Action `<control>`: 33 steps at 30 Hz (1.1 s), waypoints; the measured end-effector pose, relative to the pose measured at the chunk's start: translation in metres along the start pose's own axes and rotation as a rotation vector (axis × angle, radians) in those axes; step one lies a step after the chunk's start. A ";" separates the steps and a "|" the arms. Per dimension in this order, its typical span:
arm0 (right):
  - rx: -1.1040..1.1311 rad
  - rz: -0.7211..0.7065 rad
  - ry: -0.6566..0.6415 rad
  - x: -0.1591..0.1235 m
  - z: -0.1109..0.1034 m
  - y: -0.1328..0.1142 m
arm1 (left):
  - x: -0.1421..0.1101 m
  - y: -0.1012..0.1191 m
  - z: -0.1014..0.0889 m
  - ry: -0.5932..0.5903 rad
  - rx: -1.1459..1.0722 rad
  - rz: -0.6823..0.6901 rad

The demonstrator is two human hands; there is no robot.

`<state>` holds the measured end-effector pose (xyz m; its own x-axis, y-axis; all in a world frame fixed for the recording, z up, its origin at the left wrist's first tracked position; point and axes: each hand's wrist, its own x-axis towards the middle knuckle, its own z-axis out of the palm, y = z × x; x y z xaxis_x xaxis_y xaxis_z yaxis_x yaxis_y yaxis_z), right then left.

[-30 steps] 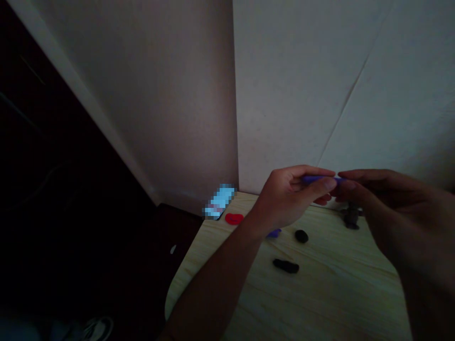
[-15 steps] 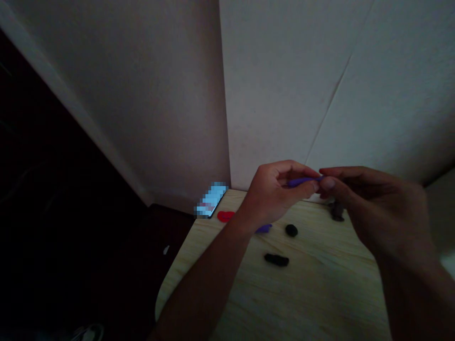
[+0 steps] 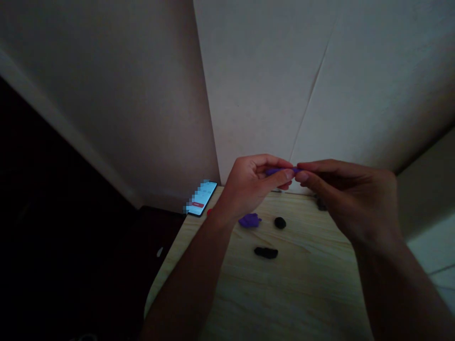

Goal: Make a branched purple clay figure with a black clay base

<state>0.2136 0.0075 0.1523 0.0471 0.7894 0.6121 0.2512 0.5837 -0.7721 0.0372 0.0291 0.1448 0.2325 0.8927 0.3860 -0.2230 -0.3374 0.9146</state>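
Between the fingertips of both hands is a thin purple roll of modelling clay (image 3: 273, 171), held above the far part of the table. My left hand (image 3: 250, 182) pinches it between thumb and fingers along most of its length. At its right end, the thumb and fingers of my right hand (image 3: 355, 201) close on it. Below the hands, a lump of purple clay (image 3: 250, 220) lies on the wood. To its right sits a round black lump (image 3: 280, 222), and nearer to me a longer black piece (image 3: 266, 253).
A lit phone (image 3: 201, 200) lies at the table's far left corner. A red piece (image 3: 209, 212) shows beside my left wrist. A dark lump (image 3: 321, 202) is partly hidden by my right hand. Pale walls rise behind the wooden table (image 3: 302, 293).
The view has shifted, so the table and both hands sit further left. More of the purple lump shows, while the red piece is more covered. Both hands still hold the purple roll.
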 end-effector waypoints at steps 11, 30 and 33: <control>-0.006 -0.028 -0.043 0.001 0.001 -0.007 | 0.001 0.000 0.001 -0.027 -0.054 0.015; 0.036 -0.006 -0.055 -0.002 -0.001 -0.003 | -0.001 0.002 0.002 0.016 -0.008 -0.039; -0.030 -0.002 -0.056 0.000 -0.003 -0.003 | -0.001 0.001 0.002 0.020 0.034 -0.013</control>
<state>0.2155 0.0049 0.1550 -0.0072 0.7979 0.6027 0.2799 0.5802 -0.7648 0.0383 0.0269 0.1458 0.2156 0.9027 0.3723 -0.1877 -0.3358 0.9230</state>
